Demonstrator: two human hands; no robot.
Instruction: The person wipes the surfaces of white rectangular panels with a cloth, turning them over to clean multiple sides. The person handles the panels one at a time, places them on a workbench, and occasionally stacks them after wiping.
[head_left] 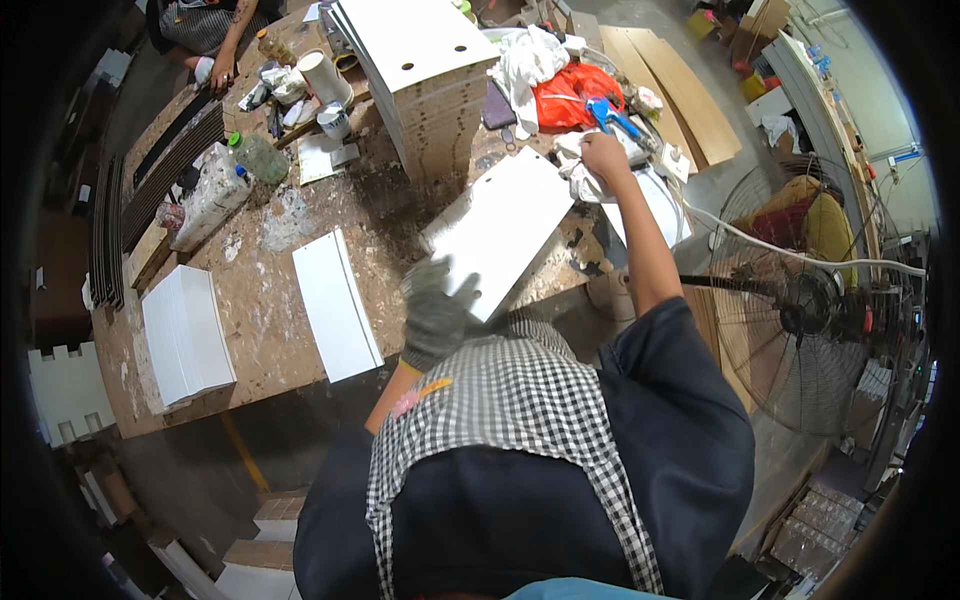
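A white rectangular panel [512, 222] with a few small holes lies slanted on the worn workbench in front of me. My left hand [436, 312], in a grey-green glove, is over its near left end, fingers spread and somewhat blurred. At the far right end, my bare right hand [605, 153] is closed on a crumpled white cloth [580, 172]. Just beyond that hand lies a blue-handled tool [612, 118], beside a red plastic bag [572, 98].
A tall stack of panels [432, 115] stands behind. White panels [338, 305] and a white stack [187, 335] lie left. Bottles [258, 158] and cups [325, 80] crowd the back left. A caged fan [800, 305] stands right; another person [215, 40] works far left.
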